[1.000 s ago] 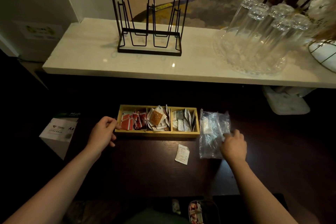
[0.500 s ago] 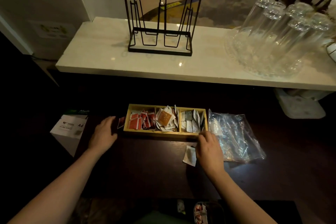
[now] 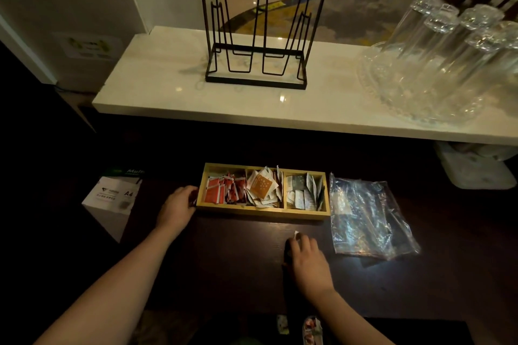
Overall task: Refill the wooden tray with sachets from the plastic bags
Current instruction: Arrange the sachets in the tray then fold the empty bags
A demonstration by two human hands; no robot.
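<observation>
- At about 9 o'clock on the dark table [image 3: 238, 260], a white box of A4 paper [image 3: 112, 202] stands apart from the work.
- The left hand [image 3: 178, 209] rests against the left end of the wooden tray [image 3: 260, 211]. Fingers curl at that end, perhaps on a small red sachet; I cannot tell if they grip.
- The tray sits at the table's centre, three compartments in a row: red sachets [image 3: 224, 190] left, orange and white sachets [image 3: 263, 187] middle, pale sachets [image 3: 304, 193] right. All look fairly full.
- At 6 o'clock from the tray, the right hand [image 3: 308, 258] lies palm down over a loose white sachet [image 3: 296, 234], fingertips pressing it; only a corner shows.
- That sachet is likely light, thin and flat, so it probably wants sliding or pinching by an edge.
- At 3 o'clock, just beside the tray, a clear plastic bag [image 3: 367, 221] lies flat, crinkled and limp; it looks slippery and nearly empty.
- Beyond, at 12 o'clock, a pale counter [image 3: 168, 98] holds a wire rack [image 3: 258, 33] and upturned glasses [image 3: 448, 45].
</observation>
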